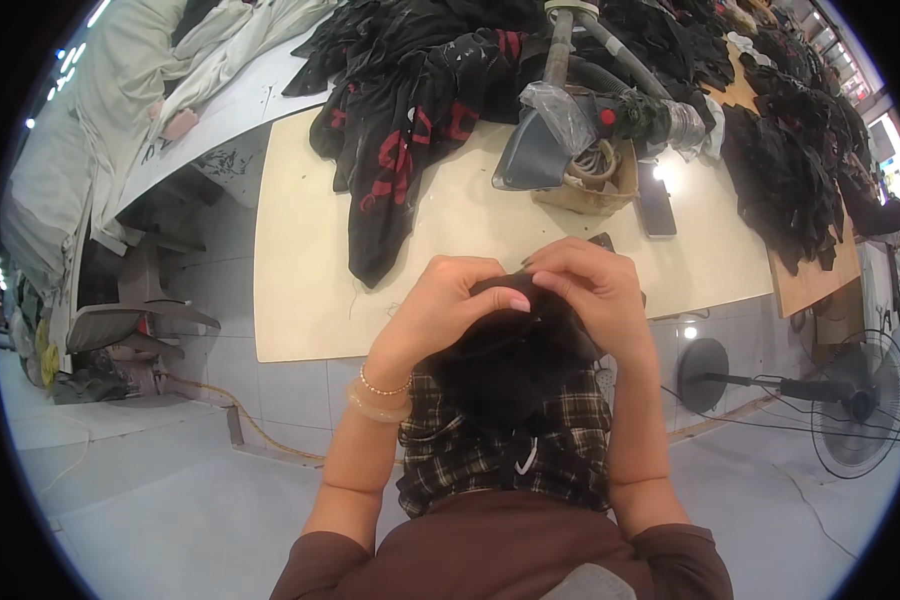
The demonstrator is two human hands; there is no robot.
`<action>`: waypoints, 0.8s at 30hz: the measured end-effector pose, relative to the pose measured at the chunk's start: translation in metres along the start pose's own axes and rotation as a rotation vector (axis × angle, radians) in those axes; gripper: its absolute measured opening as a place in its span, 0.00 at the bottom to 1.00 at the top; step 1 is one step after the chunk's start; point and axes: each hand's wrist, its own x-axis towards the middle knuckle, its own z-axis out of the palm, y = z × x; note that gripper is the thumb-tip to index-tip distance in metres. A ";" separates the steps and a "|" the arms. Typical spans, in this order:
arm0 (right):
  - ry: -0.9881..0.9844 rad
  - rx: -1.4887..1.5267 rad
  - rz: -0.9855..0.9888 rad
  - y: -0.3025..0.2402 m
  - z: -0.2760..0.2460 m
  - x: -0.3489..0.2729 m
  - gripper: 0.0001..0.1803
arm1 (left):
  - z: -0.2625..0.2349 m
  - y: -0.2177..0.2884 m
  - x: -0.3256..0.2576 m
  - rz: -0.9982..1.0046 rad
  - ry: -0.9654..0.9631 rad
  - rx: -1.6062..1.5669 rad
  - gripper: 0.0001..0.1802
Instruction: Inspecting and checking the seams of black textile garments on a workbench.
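A bunched black garment (515, 360) hangs over my lap, its upper edge raised to the near side of the cream table (300, 250). My left hand (460, 305) grips that edge, thumb laid along the cloth and fingers curled behind it. Close beside it, my right hand (595, 295) pinches the same edge between thumb and fingers. The fingertips of both hands nearly meet at the top of the fabric. Whatever lies behind the cloth between them is hidden.
Black garments with red print (410, 150) are heaped on the table. A cardboard box (595, 190) sits under a taped lamp-like fixture (540, 150), with a phone (656, 208) beside it. A standing fan (860, 400) is at right, a chair (130, 310) at left, pale cloth (110, 110) beyond.
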 end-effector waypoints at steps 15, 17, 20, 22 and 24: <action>0.169 0.498 0.058 0.006 0.010 0.010 0.06 | 0.015 -0.015 0.000 0.146 0.188 0.057 0.05; 0.202 0.398 0.173 -0.002 0.013 0.004 0.06 | 0.016 -0.020 0.002 0.131 0.250 0.007 0.04; 0.213 0.164 0.193 -0.002 0.026 -0.010 0.12 | 0.016 -0.024 0.005 0.035 0.327 -0.162 0.04; 0.154 0.149 0.150 0.007 0.032 -0.019 0.19 | 0.020 -0.024 0.006 0.043 0.342 -0.252 0.05; 0.187 0.376 0.194 0.015 0.031 -0.017 0.17 | 0.020 -0.023 0.009 0.062 0.351 -0.341 0.05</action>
